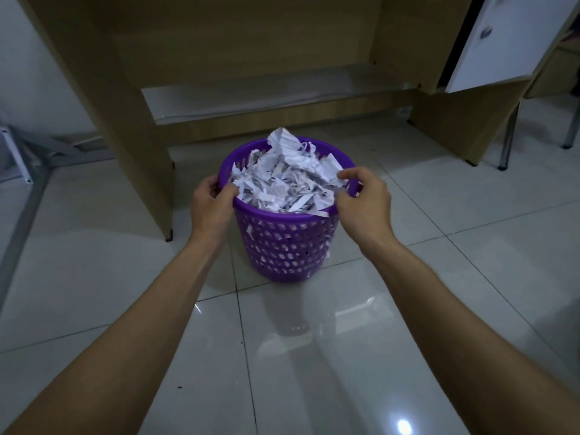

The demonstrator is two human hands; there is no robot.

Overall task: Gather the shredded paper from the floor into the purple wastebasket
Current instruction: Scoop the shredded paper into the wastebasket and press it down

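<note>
The purple wastebasket [287,246] stands upright on the white tiled floor, its perforated wall facing me. White shredded paper [285,177] fills it and heaps above the rim. My left hand [210,202] grips the rim on the left side, thumb inside against the paper. My right hand [364,199] is at the right rim, its thumb and fingers curled around the rim edge and some strips of paper. No loose paper shows on the tiles around the basket.
A wooden desk [141,127] stands just behind the basket, its left leg panel close to my left hand. A white cabinet door [508,39] hangs open at upper right. Grey metal frame legs [37,158] lie at left, chair legs [508,136] at right.
</note>
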